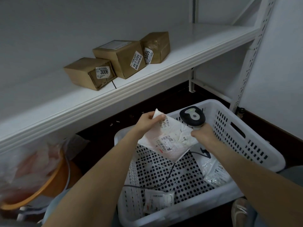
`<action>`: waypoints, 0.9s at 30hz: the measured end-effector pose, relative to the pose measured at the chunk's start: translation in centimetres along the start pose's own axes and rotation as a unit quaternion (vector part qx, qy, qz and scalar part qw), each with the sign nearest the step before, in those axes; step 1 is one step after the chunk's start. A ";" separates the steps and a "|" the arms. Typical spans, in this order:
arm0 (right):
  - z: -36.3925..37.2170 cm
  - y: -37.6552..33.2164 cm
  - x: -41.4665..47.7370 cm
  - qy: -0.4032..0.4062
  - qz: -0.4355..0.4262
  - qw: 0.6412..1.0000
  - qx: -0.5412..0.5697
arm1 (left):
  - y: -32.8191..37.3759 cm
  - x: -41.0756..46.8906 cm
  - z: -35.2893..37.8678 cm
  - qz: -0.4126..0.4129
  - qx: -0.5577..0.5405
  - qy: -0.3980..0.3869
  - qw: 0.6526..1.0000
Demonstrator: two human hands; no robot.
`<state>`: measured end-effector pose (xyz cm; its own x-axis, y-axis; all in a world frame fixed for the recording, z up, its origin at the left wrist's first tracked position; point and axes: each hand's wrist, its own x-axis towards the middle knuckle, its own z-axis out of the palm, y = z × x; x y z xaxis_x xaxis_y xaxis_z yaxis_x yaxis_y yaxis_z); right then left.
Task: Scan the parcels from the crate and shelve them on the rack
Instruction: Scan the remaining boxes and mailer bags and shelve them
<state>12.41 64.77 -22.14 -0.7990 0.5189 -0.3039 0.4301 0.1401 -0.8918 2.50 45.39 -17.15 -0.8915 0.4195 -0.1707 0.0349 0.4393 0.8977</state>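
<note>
Left hand [146,122] pinching white parcel [168,140] by its top corner, centre frame, holding it over the crate [255,133]. Right hand [205,133] gripping scanner [192,116] at the parcel's right edge. Three boxes [121,58] sitting near rack shelf [147,82] front edge, upper left; open shelf stretching rightward.

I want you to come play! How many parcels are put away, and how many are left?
Three brown boxes sit on the shelf already. The left hand holds a white parcel while the right hand grips the scanner beside it. Two more bagged parcels lie in the crate, waiting.
</note>
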 end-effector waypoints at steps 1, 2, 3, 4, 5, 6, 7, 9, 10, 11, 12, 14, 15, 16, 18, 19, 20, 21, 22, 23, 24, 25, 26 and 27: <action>0.0 -0.2 0.0 0.003 -0.002 1.000 -0.007 | 0.1 0.1 -0.1 -0.003 0.008 -0.010 1.000; 0.0 -0.5 0.0 0.008 -0.005 1.000 -0.014 | 0.1 0.1 -0.2 -0.011 0.017 -0.018 1.000; -0.1 -0.7 0.0 0.012 -0.007 1.000 -0.019 | 0.2 0.2 -0.4 -0.018 0.029 -0.022 0.999; -0.1 -0.9 0.0 0.018 -0.010 1.000 -0.023 | 0.3 0.3 -0.5 -0.025 0.038 -0.029 0.999; -0.2 -1.1 0.0 0.023 -0.012 0.999 -0.027 | 0.4 0.4 -0.6 -0.027 0.041 -0.036 0.998; -0.2 -1.3 0.0 0.030 -0.015 0.999 -0.033 | 0.5 0.4 -0.7 -0.024 0.038 -0.044 0.998; -0.3 -1.4 0.1 0.034 -0.018 0.999 -0.037 | 0.8 0.5 -0.7 -0.017 0.034 -0.051 0.998; -0.3 -1.8 0.1 0.035 -0.017 0.998 -0.044 | 1.2 0.6 -0.6 -0.010 0.031 -0.055 0.998; -0.3 -2.0 0.1 0.034 -0.017 0.998 -0.048 | 1.4 0.6 -0.6 -0.012 0.034 -0.052 0.998; -0.3 -2.1 0.1 0.033 -0.018 0.998 -0.049 | 1.4 0.6 -0.5 -0.013 0.038 -0.044 0.998; -0.3 -2.2 0.0 0.032 -0.017 0.998 -0.047 | 1.4 0.7 -0.4 -0.013 0.035 -0.033 0.999; -0.3 -2.5 -0.1 0.030 -0.015 0.999 -0.037 | 1.4 0.4 -0.5 -0.017 0.001 -0.013 1.000; -0.3 -2.7 -0.1 0.029 -0.012 0.999 -0.026 | 1.4 0.3 -0.5 -0.023 -0.020 -0.013 0.999; -0.4 -2.7 0.0 0.030 -0.007 0.999 -0.012 | 1.3 0.1 -0.6 -0.031 -0.034 -0.024 0.999; -0.7 -2.9 0.0 0.030 0.001 0.999 0.018 | 0.9 -0.2 -0.9 -0.061 -0.013 -0.057 0.996; -0.9 -3.0 0.1 0.027 0.001 0.999 0.032 | 0.6 -0.4 -1.0 -0.078 0.018 -0.076 0.994; -1.0 -3.1 0.2 0.025 0.001 0.999 0.045 | 0.3 -0.5 -1.1 -0.091 0.048 -0.089 0.991; -1.0 -3.0 0.3 0.024 0.004 0.998 0.061 | -0.1 -0.5 -1.2 -0.102 0.061 -0.095 0.988; -1.0 -3.0 0.4 0.026 0.008 0.997 0.079 | -0.5 -0.6 -1.3 -0.110 0.053 -0.088 0.989; -1.1 -2.9 0.6 0.029 0.014 0.994 0.100 | -0.7 -0.7 -1.3 -0.113 0.032 -0.074 0.990; -1.1 -2.7 0.8 0.034 0.021 0.991 0.124 | -0.9 -0.7 -1.2 -0.112 0.007 -0.056 0.992; -1.0 -2.5 0.9 0.037 0.026 0.989 0.144 | -1.0 -0.7 -1.1 -0.109 -0.013 -0.035 0.993; -1.0 -2.3 1.1 0.037 0.033 0.985 0.163 | -1.0 -0.7 -1.0 -0.105 -0.032 -0.015 0.994; -1.1 -2.0 1.1 0.032 0.039 0.981 0.186 | -0.9 -0.7 -0.9 -0.102 -0.050 0.001 0.993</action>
<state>11.10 65.94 -20.31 -0.7372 0.5687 -0.3649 0.2968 -0.2127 -0.9310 2.67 43.97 -17.43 -0.8760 0.3282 -0.3534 -0.1926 0.4339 0.8801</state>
